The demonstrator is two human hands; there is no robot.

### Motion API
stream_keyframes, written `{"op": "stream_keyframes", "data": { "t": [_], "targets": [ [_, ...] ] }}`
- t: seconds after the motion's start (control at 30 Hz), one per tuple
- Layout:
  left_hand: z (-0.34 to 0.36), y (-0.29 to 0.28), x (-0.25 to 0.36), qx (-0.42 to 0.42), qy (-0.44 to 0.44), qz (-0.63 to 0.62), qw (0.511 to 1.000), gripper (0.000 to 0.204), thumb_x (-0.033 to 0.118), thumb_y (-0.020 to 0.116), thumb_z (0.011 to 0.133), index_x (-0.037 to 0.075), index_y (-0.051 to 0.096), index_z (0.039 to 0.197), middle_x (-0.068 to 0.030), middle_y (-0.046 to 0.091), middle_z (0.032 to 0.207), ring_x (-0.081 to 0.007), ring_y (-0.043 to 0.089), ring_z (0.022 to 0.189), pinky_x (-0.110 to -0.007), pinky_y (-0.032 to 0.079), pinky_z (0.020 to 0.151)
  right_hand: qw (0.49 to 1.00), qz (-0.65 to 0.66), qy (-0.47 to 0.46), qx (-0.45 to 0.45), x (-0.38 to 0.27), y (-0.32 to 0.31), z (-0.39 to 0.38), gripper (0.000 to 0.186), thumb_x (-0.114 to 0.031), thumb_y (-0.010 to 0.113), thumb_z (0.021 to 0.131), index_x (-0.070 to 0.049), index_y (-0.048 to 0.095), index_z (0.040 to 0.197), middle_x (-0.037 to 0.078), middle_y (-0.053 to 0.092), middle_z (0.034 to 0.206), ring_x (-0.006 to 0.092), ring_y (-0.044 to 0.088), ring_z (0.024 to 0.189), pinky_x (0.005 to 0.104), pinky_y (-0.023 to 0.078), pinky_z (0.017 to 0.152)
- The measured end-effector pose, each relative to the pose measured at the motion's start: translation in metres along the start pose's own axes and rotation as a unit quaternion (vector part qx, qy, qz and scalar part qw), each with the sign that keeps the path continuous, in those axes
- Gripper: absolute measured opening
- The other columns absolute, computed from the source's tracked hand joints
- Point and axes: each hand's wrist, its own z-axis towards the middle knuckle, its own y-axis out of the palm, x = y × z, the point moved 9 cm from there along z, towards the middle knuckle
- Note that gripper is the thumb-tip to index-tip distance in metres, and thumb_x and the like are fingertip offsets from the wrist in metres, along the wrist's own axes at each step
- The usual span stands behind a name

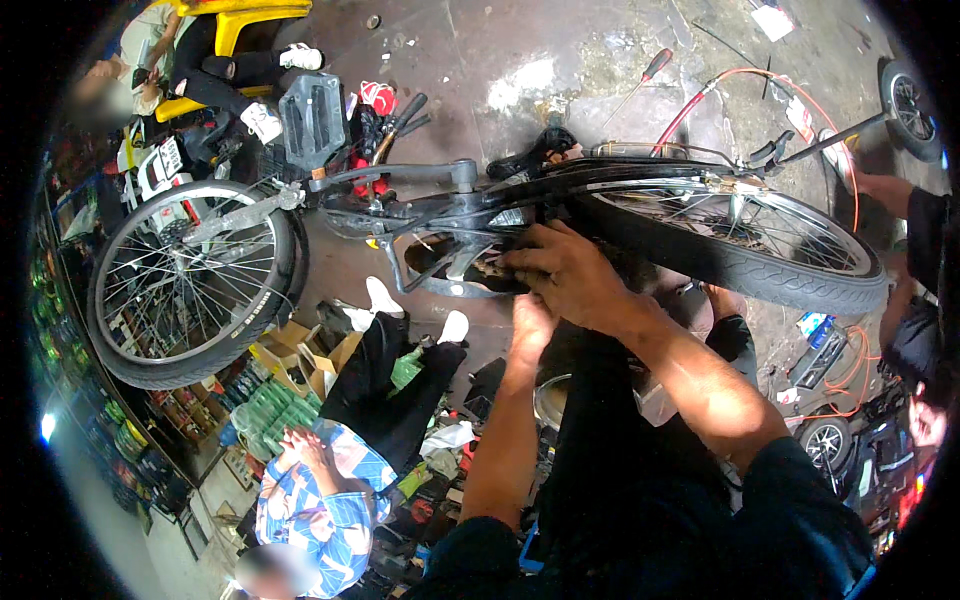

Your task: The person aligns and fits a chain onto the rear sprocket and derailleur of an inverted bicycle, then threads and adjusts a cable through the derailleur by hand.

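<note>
A black bicycle (400, 208) stretches across the view, with its spoked wheel (272, 292) at the left and another black-tyred wheel (735, 262) at the right. Both my hands are at the middle of its frame. My right hand (580, 275) has its fingers bent and pinched together against the frame's lower side; whatever is between them is too small to make out. Just below it, my left hand (533, 318) is closed like a fist, its fingertips hidden by the right hand and the frame. A grey pedal-shaped part (312, 122) stands out near the left wheel.
A screwdriver (656, 66) lies on the floor beyond the bicycle, near an orange hose (856, 190). At the lower left sits a person in a patterned shirt (325, 510); another sits on yellow plastic (240, 18). Cardboard boxes (300, 350) and a small wheel (825, 440) are nearby.
</note>
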Motion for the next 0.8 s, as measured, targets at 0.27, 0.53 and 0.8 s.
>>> {"op": "stream_keyframes", "data": {
  "t": [0.27, 0.53, 0.8],
  "targets": [
    [-0.004, 0.025, -0.037, 0.026, -0.071, -0.199, 0.977, 0.042, 0.009, 0.065, 0.081, -0.001, 0.049, 0.119, -0.0107, 0.055, 0.114, -0.0208, 0.053, 0.102, -0.033, 0.043, 0.09, 0.996, 0.059, -0.071, -0.014, -0.016, -0.005, 0.015, 0.03, -0.002, 0.069, 0.067, -0.011, 0.07, 0.096, 0.008, 0.056, 0.092, 0.0275, 0.051, 0.088, 0.0358, 0.043, 0.079],
    [-0.065, 0.029, -0.03, -0.019, -0.197, 0.125, 0.972, 0.036, 0.009, 0.062, 0.083, -0.002, 0.052, 0.116, -0.0108, 0.058, 0.112, -0.0214, 0.056, 0.1, -0.034, 0.043, 0.091, 0.988, 0.1, -0.114, -0.025, -0.012, -0.002, 0.01, 0.031, -0.001, 0.067, 0.069, -0.012, 0.069, 0.098, 0.006, 0.056, 0.089, 0.0249, 0.051, 0.086, 0.0344, 0.043, 0.078],
    [-0.099, 0.046, 0.042, -0.125, -0.071, 0.383, 0.912, 0.046, 0.008, 0.064, 0.072, -0.001, 0.053, 0.116, -0.0107, 0.062, 0.104, -0.0192, 0.056, 0.094, -0.031, 0.043, 0.087, 0.989, 0.045, -0.13, -0.054, -0.022, -0.004, 0.017, 0.028, -0.002, 0.064, 0.072, -0.009, 0.068, 0.098, 0.006, 0.057, 0.089, 0.0248, 0.055, 0.085, 0.0347, 0.045, 0.076]
  ]
}}
